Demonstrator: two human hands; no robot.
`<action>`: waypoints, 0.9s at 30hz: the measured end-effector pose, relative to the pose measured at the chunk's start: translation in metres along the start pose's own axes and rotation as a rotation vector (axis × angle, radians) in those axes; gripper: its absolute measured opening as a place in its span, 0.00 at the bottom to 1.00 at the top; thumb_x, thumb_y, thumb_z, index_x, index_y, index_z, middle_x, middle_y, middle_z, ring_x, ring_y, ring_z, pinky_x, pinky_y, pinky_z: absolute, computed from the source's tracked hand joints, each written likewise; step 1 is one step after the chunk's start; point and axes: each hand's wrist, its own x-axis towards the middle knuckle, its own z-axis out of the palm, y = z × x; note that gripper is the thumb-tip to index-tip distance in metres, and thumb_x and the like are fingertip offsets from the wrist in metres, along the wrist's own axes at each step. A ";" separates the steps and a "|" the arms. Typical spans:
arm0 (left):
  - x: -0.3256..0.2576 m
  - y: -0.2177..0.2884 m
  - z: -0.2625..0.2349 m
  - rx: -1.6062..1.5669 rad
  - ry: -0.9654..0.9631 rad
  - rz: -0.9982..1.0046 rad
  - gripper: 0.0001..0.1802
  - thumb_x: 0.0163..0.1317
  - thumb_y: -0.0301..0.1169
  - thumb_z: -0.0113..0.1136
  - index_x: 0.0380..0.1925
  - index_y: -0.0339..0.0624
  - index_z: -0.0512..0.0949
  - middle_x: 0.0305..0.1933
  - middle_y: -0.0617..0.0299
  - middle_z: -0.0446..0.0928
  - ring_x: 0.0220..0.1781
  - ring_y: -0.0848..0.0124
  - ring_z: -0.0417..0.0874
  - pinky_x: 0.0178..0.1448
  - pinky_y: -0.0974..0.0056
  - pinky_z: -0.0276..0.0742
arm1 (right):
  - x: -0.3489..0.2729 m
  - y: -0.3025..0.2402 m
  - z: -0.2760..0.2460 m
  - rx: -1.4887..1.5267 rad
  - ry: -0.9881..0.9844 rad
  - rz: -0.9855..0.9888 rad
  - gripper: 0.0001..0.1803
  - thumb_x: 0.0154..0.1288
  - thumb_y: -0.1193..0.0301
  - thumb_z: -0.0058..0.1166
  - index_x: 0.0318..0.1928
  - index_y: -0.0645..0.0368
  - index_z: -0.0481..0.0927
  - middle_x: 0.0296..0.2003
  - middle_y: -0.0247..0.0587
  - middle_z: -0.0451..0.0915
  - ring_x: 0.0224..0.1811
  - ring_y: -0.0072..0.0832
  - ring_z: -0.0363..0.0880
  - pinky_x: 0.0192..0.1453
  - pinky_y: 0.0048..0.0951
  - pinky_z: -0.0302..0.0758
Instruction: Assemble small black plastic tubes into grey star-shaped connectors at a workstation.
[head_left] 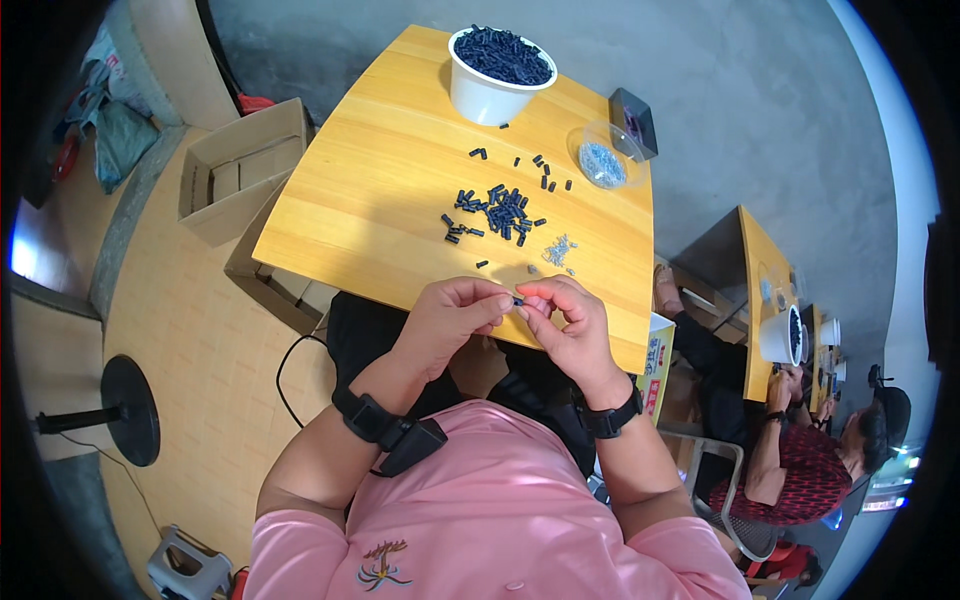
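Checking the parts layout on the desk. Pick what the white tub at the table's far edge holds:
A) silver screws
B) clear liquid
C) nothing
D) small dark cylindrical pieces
D: the white tub is heaped with small dark pieces, like those in the loose pile mid-table.

On the table, a filled bucket is set at the far edge, a shallow dish to its right, and loose pieces are scattered nearer, behind the hands.
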 end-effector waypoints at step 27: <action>0.004 -0.009 0.000 0.019 -0.042 -0.080 0.10 0.60 0.33 0.61 0.37 0.40 0.80 0.31 0.67 0.79 0.30 0.83 0.74 0.36 0.78 0.70 | -0.012 0.012 -0.009 -0.005 -0.059 0.001 0.09 0.51 0.80 0.60 0.35 0.61 0.80 0.24 0.36 0.74 0.23 0.23 0.71 0.28 0.21 0.68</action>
